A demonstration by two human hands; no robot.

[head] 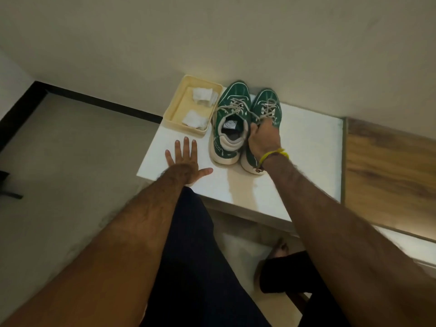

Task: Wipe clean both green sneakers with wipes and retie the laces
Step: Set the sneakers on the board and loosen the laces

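Note:
Two green sneakers with pale soles and grey laces stand side by side on a white table (295,147), toes toward the wall. The left sneaker (230,114) shows its open collar and insole. My right hand (263,138) covers the collar of the right sneaker (269,102), fingers curled round its opening. My left hand (186,161) lies flat on the table, fingers spread, just left of the left sneaker's heel. A cream tray (174,109) left of the sneakers holds two folded white wipes (204,95).
The table stands against a plain wall. A wooden panel (387,171) adjoins its right side. Grey floor (70,149) with a black skirting lies to the left. My dark trousers and a bare foot (280,249) are below the table's near edge.

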